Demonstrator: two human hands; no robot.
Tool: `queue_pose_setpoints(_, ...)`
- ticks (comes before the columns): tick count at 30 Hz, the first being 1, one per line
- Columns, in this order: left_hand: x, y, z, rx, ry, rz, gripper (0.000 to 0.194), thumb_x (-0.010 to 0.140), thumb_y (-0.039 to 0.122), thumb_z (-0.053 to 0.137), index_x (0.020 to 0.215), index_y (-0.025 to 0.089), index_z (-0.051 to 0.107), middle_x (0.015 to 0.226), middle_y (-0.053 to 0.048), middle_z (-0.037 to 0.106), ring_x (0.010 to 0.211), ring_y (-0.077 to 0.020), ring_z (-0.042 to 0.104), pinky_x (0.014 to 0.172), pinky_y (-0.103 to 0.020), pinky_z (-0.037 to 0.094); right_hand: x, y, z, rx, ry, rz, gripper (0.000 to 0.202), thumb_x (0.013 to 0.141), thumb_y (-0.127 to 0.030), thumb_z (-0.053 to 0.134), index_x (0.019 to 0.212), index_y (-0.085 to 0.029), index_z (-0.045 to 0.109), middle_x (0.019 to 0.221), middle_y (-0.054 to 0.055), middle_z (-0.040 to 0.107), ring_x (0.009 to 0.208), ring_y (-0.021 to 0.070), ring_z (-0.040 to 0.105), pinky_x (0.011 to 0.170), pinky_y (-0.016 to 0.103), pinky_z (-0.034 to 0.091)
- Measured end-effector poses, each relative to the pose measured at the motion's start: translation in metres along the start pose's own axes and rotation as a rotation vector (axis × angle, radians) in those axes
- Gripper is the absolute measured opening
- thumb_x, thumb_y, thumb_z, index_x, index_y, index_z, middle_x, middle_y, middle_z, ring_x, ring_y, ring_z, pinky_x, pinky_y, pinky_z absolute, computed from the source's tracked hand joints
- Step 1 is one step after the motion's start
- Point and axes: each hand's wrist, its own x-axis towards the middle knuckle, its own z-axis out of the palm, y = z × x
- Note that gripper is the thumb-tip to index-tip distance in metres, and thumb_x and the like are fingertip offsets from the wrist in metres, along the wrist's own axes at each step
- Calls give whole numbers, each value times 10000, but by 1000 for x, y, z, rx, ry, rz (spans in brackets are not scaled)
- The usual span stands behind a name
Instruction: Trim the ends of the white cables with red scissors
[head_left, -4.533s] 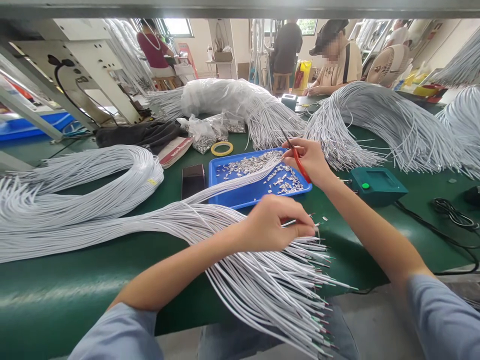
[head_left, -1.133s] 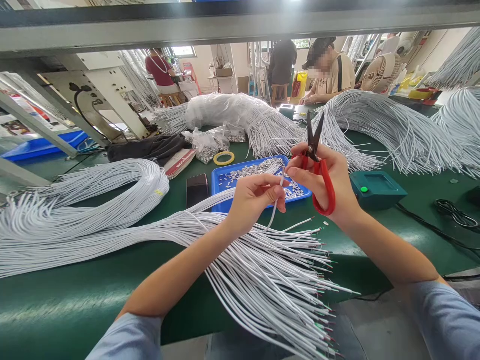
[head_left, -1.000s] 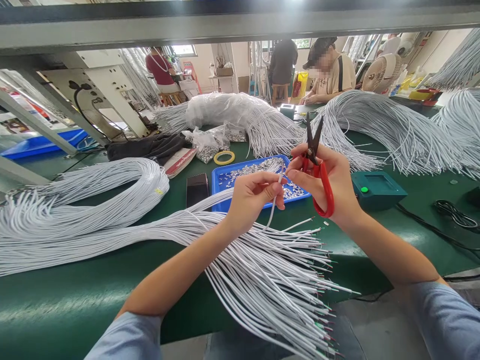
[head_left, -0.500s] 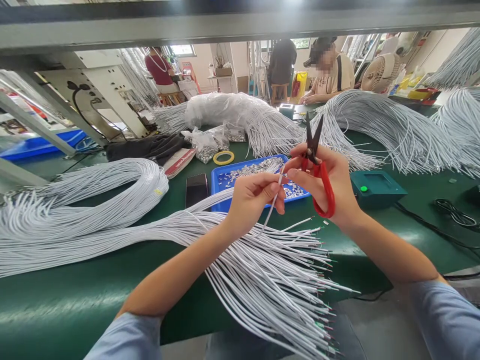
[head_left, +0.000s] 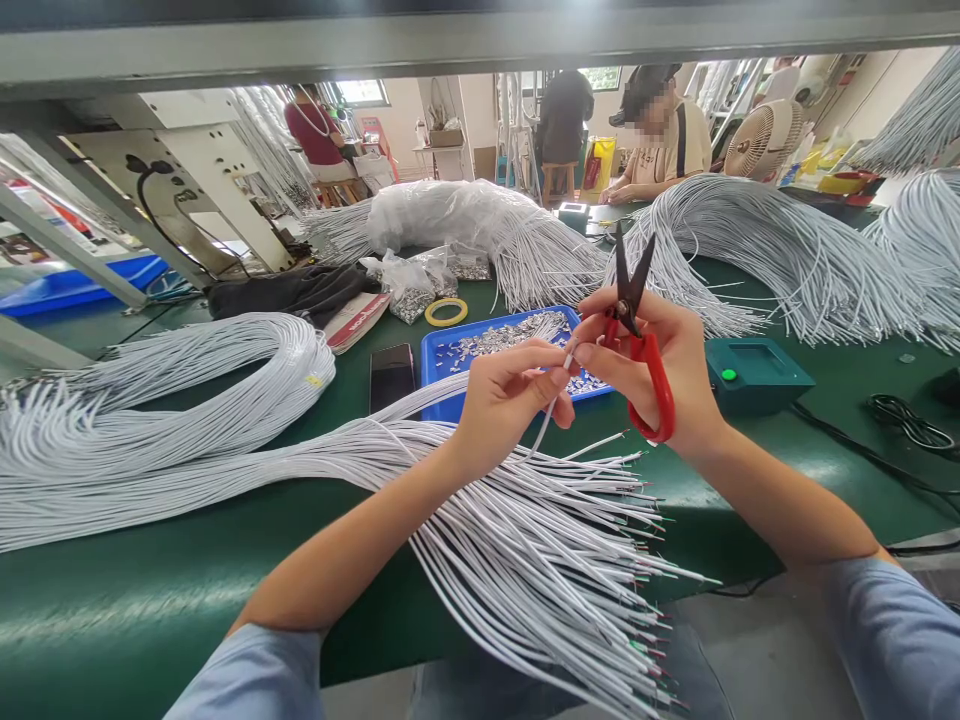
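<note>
My left hand pinches a white cable near its end, above the bundle. Hooked on my right hand is a pair of red-handled scissors, its dark blades pointing up and spread apart. The thumb and fingertips of that same hand meet at the tip of the cable, close to my left fingertips; the very end is hidden by fingers. Below both hands a thick bundle of white cables fans out, with stripped, coloured wire ends at the right. Behind my hands lies a blue tray of small metal parts.
A phone, a yellow tape ring and bags of metal parts lie left of the tray. To the right stands a green box with a green button. More cable bundles lie behind. Across the table sits a person.
My fingertips have come closer together at the cable's end, and the left hand has shifted slightly right. The scissors remain in my right hand with blades apart. The view has tilted a little.
</note>
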Motion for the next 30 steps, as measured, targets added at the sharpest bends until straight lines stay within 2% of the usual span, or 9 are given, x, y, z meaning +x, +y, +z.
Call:
queue_pose_setpoints(2, 0, 3, 1, 6, 23, 12, 152, 774, 330, 740, 777, 179, 721, 738, 10, 633, 473, -83, 633, 439, -197, 517, 1, 0, -2, 6, -15, 12, 194, 731, -240, 743, 899, -269, 650, 721, -40, 654, 619, 110, 629, 602, 277, 557)
queue_pose_setpoints(6, -2, 8, 3, 55, 72, 35, 95, 762, 260, 751, 768, 166, 735, 615, 25, 606, 470, -79, 630, 455, -175, 516, 0, -1, -2, -20, -24, -14, 175, 755, -186, 695, 903, -265, 646, 735, -31, 670, 643, 119, 642, 615, 290, 555)
queue_pose_setpoints(14, 2, 9, 4, 74, 138, 52, 158, 662, 268, 829, 695, 147, 732, 610, 37, 571, 474, -62, 614, 452, -162, 510, -6, 3, 4, -216, 92, -246, 262, 723, -106, 690, 938, -241, 629, 742, -41, 658, 669, 112, 623, 621, 288, 516)
queue_pose_setpoints(30, 2, 5, 4, 115, 167, 89, 166, 643, 252, 841, 674, 143, 720, 599, 37, 584, 460, -57, 611, 448, -147, 512, -6, 0, 3, -229, 64, -203, 234, 730, -98, 682, 928, -214, 638, 725, -43, 649, 636, 90, 582, 590, 268, 470)
